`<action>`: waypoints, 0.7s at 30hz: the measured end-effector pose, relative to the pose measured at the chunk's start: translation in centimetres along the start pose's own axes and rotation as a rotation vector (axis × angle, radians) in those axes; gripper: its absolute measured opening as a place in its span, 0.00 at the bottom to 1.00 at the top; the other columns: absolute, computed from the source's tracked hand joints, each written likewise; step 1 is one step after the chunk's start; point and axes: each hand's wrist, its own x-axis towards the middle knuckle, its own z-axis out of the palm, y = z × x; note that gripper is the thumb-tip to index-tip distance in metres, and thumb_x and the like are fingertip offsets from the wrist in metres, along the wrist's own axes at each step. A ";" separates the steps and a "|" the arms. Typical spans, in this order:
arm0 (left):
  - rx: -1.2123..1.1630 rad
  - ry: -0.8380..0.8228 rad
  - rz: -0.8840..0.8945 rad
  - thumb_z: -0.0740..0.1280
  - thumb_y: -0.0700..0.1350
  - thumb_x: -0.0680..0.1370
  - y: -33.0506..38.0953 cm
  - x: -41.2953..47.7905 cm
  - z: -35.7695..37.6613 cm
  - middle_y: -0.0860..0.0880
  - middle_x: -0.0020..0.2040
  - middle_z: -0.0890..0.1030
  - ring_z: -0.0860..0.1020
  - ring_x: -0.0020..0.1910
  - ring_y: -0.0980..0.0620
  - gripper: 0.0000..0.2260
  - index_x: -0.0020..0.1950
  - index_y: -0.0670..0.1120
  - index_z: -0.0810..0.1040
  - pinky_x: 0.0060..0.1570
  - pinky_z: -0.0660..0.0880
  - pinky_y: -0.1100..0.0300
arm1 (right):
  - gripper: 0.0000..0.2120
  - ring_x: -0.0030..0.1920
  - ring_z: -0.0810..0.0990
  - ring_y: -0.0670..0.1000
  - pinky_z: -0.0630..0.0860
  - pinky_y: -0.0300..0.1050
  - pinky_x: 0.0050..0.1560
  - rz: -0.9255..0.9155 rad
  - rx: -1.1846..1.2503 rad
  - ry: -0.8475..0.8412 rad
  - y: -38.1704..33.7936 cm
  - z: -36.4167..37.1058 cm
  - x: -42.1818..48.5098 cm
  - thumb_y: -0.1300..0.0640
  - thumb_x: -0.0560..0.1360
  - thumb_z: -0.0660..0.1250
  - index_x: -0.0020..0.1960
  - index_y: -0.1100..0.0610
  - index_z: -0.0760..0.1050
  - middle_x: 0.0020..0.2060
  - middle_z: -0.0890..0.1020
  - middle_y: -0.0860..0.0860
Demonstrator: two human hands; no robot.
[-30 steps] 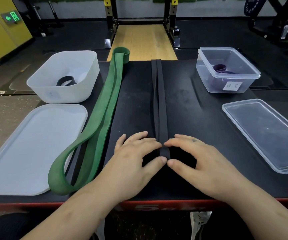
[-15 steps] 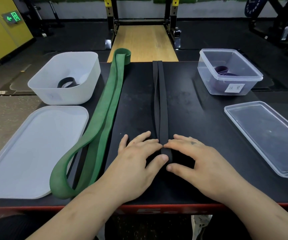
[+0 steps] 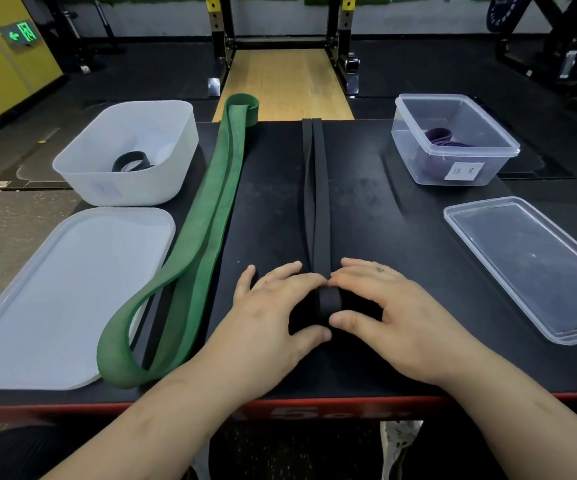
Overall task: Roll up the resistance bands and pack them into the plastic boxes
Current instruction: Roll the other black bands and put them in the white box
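Observation:
A long black resistance band [image 3: 318, 188] lies straight down the middle of the black table [image 3: 384, 237]. Its near end is curled into a small roll [image 3: 328, 301]. My left hand [image 3: 273, 317] and my right hand [image 3: 394, 313] pinch that roll from either side, thumbs in front and fingers over its top. A wide green band [image 3: 207, 230] stretches along the table to the left. A frosted white box [image 3: 127, 154] at the back left holds a rolled black band [image 3: 131, 161]. A clear box [image 3: 453, 140] at the back right holds a purple band [image 3: 439, 136].
A frosted white lid [image 3: 55, 292] lies at the near left, and the green band's near loop overlaps its edge. A clear lid [image 3: 536, 268] rests at the right. The table's red front edge [image 3: 315, 408] runs just below my wrists. Gym racks stand beyond.
The roll at the black band's near end has grown a little and moved slightly forward under my fingers. Both hands stay on it.

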 end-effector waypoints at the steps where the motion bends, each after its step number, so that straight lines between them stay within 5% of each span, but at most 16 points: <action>1: -0.004 0.022 0.002 0.70 0.58 0.78 0.0 0.0 0.1 0.67 0.70 0.69 0.49 0.76 0.73 0.25 0.74 0.62 0.69 0.80 0.41 0.53 | 0.21 0.74 0.57 0.28 0.56 0.38 0.77 -0.008 -0.011 0.012 0.0 0.0 -0.1 0.41 0.78 0.67 0.69 0.43 0.77 0.61 0.74 0.28; 6: -0.021 0.026 0.035 0.69 0.59 0.79 -0.1 -0.8 -0.2 0.68 0.69 0.73 0.52 0.76 0.72 0.21 0.72 0.61 0.73 0.80 0.44 0.52 | 0.20 0.74 0.58 0.28 0.58 0.39 0.76 -0.021 -0.007 -0.001 -0.3 0.1 -0.9 0.40 0.78 0.66 0.68 0.43 0.78 0.58 0.73 0.24; 11: -0.047 -0.011 0.054 0.67 0.62 0.79 0.5 -2.5 -0.5 0.68 0.67 0.73 0.50 0.77 0.71 0.20 0.71 0.61 0.74 0.80 0.41 0.52 | 0.25 0.75 0.58 0.30 0.58 0.41 0.77 -0.020 -0.012 -0.034 -1.0 -0.1 -2.4 0.32 0.76 0.60 0.68 0.41 0.78 0.63 0.77 0.31; 17: -0.048 -0.049 0.043 0.65 0.63 0.79 1.0 -3.8 -0.3 0.68 0.71 0.67 0.46 0.78 0.71 0.20 0.71 0.62 0.74 0.80 0.40 0.54 | 0.24 0.74 0.61 0.31 0.63 0.42 0.75 -0.005 0.013 -0.055 -1.5 0.2 -3.8 0.31 0.76 0.61 0.66 0.39 0.79 0.61 0.76 0.29; 21: -0.047 -0.077 0.013 0.63 0.66 0.79 1.0 -3.3 -0.5 0.67 0.75 0.65 0.43 0.76 0.73 0.23 0.72 0.61 0.74 0.80 0.39 0.52 | 0.28 0.73 0.58 0.27 0.59 0.31 0.72 0.059 -0.001 -0.051 -1.5 -0.2 -3.8 0.27 0.73 0.60 0.70 0.34 0.72 0.62 0.69 0.22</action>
